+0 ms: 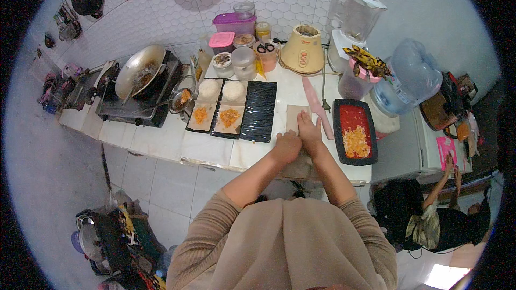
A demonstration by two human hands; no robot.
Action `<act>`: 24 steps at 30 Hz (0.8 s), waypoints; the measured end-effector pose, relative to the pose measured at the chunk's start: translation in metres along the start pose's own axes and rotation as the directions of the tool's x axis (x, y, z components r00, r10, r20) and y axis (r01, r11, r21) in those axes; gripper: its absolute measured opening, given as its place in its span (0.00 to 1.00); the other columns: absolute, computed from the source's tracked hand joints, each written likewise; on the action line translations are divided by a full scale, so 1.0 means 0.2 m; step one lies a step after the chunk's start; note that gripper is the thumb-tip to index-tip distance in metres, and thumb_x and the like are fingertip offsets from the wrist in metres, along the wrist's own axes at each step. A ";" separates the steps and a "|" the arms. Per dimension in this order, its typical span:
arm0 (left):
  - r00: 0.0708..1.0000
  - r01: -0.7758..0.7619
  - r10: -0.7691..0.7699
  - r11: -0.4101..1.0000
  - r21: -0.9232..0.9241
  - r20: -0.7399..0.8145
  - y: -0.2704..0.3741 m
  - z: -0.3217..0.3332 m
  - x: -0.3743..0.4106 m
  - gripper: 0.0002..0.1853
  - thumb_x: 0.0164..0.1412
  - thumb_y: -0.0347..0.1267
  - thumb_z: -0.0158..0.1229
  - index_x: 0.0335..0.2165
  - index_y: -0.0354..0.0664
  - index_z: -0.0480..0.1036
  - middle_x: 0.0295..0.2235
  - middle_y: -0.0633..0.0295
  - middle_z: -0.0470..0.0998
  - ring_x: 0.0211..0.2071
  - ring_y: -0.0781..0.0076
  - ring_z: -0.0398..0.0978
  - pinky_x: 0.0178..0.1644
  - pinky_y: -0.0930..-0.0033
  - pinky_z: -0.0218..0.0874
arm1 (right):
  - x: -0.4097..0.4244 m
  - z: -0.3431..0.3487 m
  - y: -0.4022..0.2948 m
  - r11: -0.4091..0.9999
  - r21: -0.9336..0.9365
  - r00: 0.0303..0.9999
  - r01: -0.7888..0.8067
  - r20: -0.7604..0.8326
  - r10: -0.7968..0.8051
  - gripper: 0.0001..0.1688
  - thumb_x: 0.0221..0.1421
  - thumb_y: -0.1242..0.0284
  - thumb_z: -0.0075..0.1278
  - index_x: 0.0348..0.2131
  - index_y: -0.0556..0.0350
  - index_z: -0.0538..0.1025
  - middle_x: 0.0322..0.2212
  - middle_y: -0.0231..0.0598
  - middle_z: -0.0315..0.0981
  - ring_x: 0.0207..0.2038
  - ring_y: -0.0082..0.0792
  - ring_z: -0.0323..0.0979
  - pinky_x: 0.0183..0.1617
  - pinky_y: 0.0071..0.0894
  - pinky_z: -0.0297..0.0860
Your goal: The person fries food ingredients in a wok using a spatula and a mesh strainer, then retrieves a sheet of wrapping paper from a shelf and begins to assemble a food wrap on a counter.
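Observation:
A sheet of brown paper [295, 113] lies under my two hands, its near part hanging over the counter's front edge. My right hand [309, 132] rests flat on it, fingers stretched forward and thumb held out. Curled beside it, my left hand [288, 145] touches the paper; whether its fingers pinch the sheet is hidden. A pink knife [317, 106] lies just right of the paper. Further right, a black-rimmed tray [355, 133] with a red base holds shredded orange-and-white food [357, 142]. To the left, black ridged trays [258, 110] carry two brown papers with white rice mounds [234, 90] and shredded orange food [230, 117].
A gas stove [141, 96] with a tilted wok [140, 71] stands at left, near a strainer [181, 100] with orange food. Jars [244, 63], a yellow blender base [303, 50] and a large water bottle [411, 76] line the back. Another person's hands [449, 165] are at far right.

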State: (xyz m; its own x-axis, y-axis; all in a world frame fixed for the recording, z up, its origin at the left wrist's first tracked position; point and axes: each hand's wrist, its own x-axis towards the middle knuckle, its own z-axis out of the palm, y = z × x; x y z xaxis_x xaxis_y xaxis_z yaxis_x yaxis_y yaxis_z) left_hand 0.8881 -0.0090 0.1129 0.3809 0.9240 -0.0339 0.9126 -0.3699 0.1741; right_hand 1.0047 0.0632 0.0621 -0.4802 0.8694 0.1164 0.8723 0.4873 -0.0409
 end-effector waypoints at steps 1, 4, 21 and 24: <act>1.000 -0.001 0.001 1.000 -0.010 0.014 0.00 -0.01 0.00 0.13 0.50 0.29 0.45 0.33 0.33 0.71 0.31 0.48 0.70 0.31 0.54 0.73 0.33 0.49 0.60 | -0.01 0.00 0.00 1.000 0.010 1.000 -0.009 0.028 0.009 0.31 0.52 0.67 0.38 0.54 0.61 0.55 0.57 0.47 0.46 0.58 0.37 0.51 0.55 0.65 0.44; 1.000 0.021 -0.021 1.000 0.002 -0.014 0.01 0.01 0.01 0.13 0.51 0.29 0.45 0.33 0.33 0.71 0.32 0.49 0.71 0.31 0.54 0.73 0.34 0.50 0.61 | -0.12 0.03 -0.02 1.000 -0.009 0.996 -0.005 0.094 0.006 0.31 0.53 0.67 0.36 0.54 0.60 0.54 0.57 0.48 0.45 0.59 0.36 0.49 0.56 0.65 0.43; 0.998 -0.019 0.019 1.000 -0.004 0.058 -0.01 -0.04 0.00 0.12 0.51 0.30 0.46 0.31 0.38 0.73 0.32 0.52 0.72 0.35 0.57 0.73 0.40 0.50 0.60 | -0.04 -0.08 0.00 0.982 0.065 0.979 -0.178 0.112 0.170 0.28 0.48 0.71 0.40 0.49 0.65 0.61 0.54 0.50 0.53 0.57 0.36 0.53 0.57 0.63 0.41; 0.996 -0.027 0.028 0.999 -0.017 0.088 -0.03 -0.03 0.02 0.11 0.49 0.31 0.48 0.30 0.38 0.74 0.32 0.52 0.72 0.35 0.58 0.73 0.39 0.51 0.60 | -0.03 -0.14 -0.02 0.964 0.155 0.975 -0.216 0.085 0.205 0.27 0.45 0.73 0.40 0.48 0.64 0.63 0.54 0.51 0.52 0.57 0.37 0.53 0.58 0.61 0.38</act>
State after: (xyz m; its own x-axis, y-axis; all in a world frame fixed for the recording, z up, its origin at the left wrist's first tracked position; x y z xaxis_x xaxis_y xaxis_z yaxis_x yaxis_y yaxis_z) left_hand 0.8829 -0.0014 0.1170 0.4183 0.9010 -0.1153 0.8993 -0.3930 0.1917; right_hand 1.0071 0.0536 0.0899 -0.2969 0.9547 0.0210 0.9305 0.2942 -0.2181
